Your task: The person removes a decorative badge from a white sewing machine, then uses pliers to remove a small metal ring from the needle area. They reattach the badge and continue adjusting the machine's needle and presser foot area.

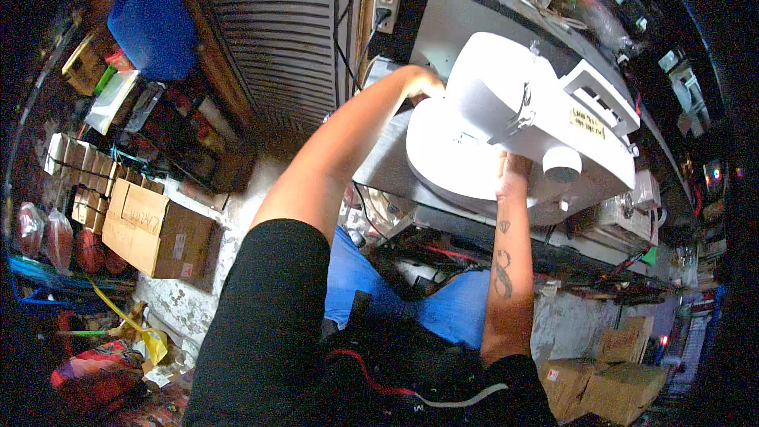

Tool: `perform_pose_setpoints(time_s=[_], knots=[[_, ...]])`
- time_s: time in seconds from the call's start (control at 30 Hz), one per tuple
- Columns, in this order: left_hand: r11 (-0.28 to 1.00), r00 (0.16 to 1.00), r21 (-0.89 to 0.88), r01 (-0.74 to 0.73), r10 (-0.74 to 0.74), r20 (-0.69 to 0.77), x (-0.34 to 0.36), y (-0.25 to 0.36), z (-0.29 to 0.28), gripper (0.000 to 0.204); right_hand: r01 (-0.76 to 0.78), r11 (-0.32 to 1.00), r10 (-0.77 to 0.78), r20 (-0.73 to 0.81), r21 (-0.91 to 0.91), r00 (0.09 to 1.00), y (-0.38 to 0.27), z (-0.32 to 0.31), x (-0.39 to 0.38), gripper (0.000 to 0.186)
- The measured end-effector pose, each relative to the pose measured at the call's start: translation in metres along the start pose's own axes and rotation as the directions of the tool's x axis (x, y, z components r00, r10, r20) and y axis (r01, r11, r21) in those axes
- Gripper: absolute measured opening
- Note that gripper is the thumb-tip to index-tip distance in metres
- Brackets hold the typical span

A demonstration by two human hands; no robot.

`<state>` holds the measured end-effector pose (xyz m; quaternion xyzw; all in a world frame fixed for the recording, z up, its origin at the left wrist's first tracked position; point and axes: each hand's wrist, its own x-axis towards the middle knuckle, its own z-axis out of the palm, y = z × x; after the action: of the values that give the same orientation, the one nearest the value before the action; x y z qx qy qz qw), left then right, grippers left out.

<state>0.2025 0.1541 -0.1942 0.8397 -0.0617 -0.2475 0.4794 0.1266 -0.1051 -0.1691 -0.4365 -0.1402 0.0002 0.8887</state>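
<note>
A white sewing machine (490, 71) stands on the grey table in front of me, brightly lit. Its rounded head is toward the left and its handwheel-like knob (562, 164) toward the right. My left hand (423, 85) is bent in at the head's left side, above the pale rounded bed (431, 150); glare and the machine hide its fingers. From the near side my right hand (514, 174) reaches in under the machine's arm, close to the bed. Its fingertips are out of sight beneath the arm. What either hand holds, if anything, cannot be made out.
A power outlet (386, 1) with a plugged cord is behind the table's left end, beside a ribbed grey shutter (269, 24). Cardboard boxes (134, 225) are stacked at left, under a blue container (154, 28). More boxes (624, 387) sit at lower right.
</note>
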Motion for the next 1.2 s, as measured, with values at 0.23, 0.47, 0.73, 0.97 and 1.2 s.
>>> perform_pose_setpoints(time_s=[0.23,0.47,0.73,0.97,1.2], knots=[[0.995,0.968,-0.099,-0.027,0.002,-0.251,-0.051,0.028,0.005,0.022,-0.032,0.999,0.030,0.084,0.017,0.996,0.003,-0.010,-0.002,0.053],[0.884,0.502,0.465,-0.051,0.425,-0.753,-0.122,-0.003,0.021,0.017,0.007,0.999,-0.002,0.108,-0.046,0.994,0.010,-0.023,-0.007,0.053],[0.733,0.679,0.638,0.237,0.344,-0.648,-0.080,-0.022,0.049,0.036,0.036,0.991,-0.034,0.018,-0.132,0.999,0.005,-0.017,-0.010,0.051],[0.890,0.626,0.455,0.023,0.342,-0.701,-0.057,-0.018,0.013,0.044,-0.001,0.953,0.015,0.045,-0.304,0.999,-0.045,-0.008,-0.085,0.036],[0.861,0.584,0.452,-0.231,0.495,-0.644,-0.052,-0.037,0.016,0.029,0.004,0.867,0.034,0.067,-0.498,0.997,-0.075,-0.016,-0.142,0.027]])
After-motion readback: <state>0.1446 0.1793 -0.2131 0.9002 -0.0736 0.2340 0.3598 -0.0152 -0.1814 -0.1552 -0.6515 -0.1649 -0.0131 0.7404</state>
